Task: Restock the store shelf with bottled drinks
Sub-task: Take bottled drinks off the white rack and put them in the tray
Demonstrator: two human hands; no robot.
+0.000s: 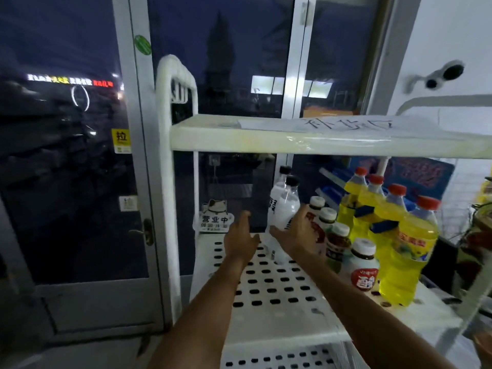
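Fingers on both hands are straight and spread, gripping nothing. Our left hand (241, 242) hovers just left of the cloudy-white plastic bottle with a black cap (286, 206), and our right hand (295, 233) lies against its right side, contact unclear. Beneath the bottle is the white perforated shelf (266, 286); white-capped brown bottles (335, 235) crowd its right. We should close both palms evenly, low down, keeping it upright.

holey white shelf (269, 291) | two black-cap bottles (286, 206) at back | row of white-cap bottles (363, 265) | yellow drinks (407, 251) rightmost | paper (346, 125) on top shelf (226, 139)
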